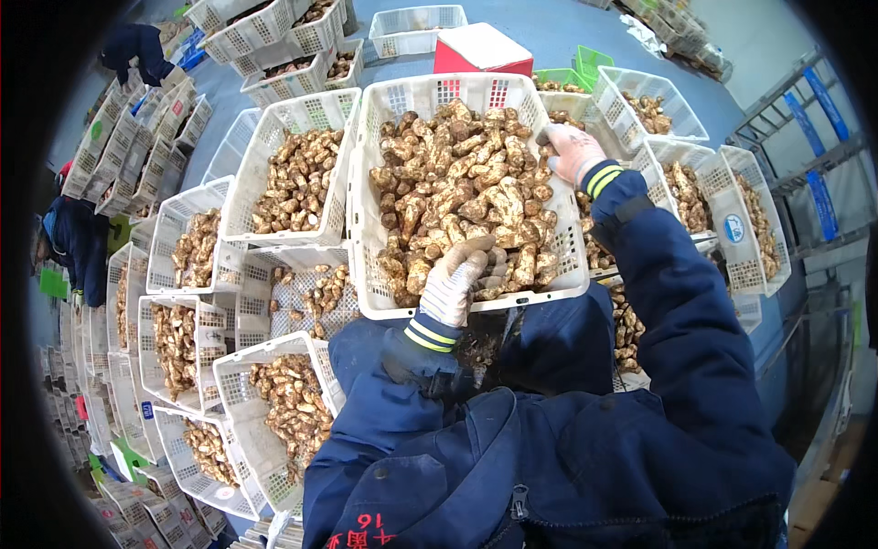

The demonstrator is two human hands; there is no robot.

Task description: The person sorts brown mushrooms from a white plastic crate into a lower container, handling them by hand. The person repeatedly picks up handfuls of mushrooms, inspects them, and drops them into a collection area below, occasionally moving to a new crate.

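A white perforated plastic crate [473,302] heaped with brown-and-cream matsutake-like mushrooms [459,171] stands in front of me. My left hand [461,278], in a striped glove with dark fingers, lies over the near edge of the heap with its fingers curled; whether it grips a mushroom is hidden. At the crate's right wall is my right hand [573,152], in a pale glove, its thumb and fingers around a small mushroom [547,145].
More white crates of mushrooms stand close by on the left [291,237] and right [748,288]. Behind the main crate is a red box with a white lid [483,51]. Two co-workers bend over crates at the far left. A metal rack [816,165] stands at the right.
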